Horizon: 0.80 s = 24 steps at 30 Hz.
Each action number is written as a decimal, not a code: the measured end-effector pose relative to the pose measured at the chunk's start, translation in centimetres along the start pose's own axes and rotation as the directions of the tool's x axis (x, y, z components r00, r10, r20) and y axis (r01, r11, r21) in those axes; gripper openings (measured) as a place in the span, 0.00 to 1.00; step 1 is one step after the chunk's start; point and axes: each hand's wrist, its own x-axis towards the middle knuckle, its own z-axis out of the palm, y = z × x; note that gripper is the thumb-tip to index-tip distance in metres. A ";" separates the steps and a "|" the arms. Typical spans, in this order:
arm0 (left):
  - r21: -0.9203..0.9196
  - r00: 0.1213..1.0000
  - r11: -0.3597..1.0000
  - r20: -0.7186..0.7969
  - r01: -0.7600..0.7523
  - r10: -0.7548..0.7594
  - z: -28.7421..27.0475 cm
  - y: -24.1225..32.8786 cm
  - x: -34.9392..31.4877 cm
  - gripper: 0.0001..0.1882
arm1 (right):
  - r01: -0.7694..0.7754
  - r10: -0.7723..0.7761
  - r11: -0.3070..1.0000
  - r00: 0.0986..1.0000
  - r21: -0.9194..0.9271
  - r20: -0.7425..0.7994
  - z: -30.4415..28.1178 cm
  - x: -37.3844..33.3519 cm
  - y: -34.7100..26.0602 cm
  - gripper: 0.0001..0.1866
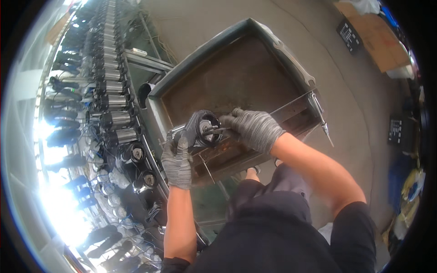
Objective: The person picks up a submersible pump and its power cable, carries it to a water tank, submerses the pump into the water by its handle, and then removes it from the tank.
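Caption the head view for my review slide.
Gloved left hand holds a round black part over a tray, gloved right hand near its open face.

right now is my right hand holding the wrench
No, the wrench lies along the tray rim, apart from the right hand.

A round black housing (200, 126) is held with its open end rightward, showing a metallic core (207, 128).

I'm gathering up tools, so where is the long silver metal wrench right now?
In the head view, the long silver metal wrench lies along the right rim of the grey-green, brown-bottomed tray, beyond the grey-gloved right hand.
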 end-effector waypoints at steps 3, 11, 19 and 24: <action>0.024 1.000 1.000 -0.006 -0.011 0.011 -1.1 1.6 -2.8 0.21 | 0.020 -0.016 0.999 0.996 -0.044 0.091 1.2 -1.0 -1.2 0.23; 0.078 0.994 0.991 0.012 -0.106 0.106 -0.7 -1.3 -8.0 0.19 | 0.083 -0.085 0.987 0.996 0.137 0.006 5.9 -5.2 -0.1 0.20; 0.160 0.994 0.984 0.062 0.082 -0.093 4.8 -3.0 -10.5 0.23 | -0.034 0.025 0.988 0.998 0.152 0.058 7.7 -9.7 4.3 0.22; 0.087 0.999 0.996 0.038 -0.009 0.006 7.2 -7.6 -10.5 0.20 | -0.063 0.050 0.987 0.994 0.148 0.095 7.9 -9.7 6.7 0.19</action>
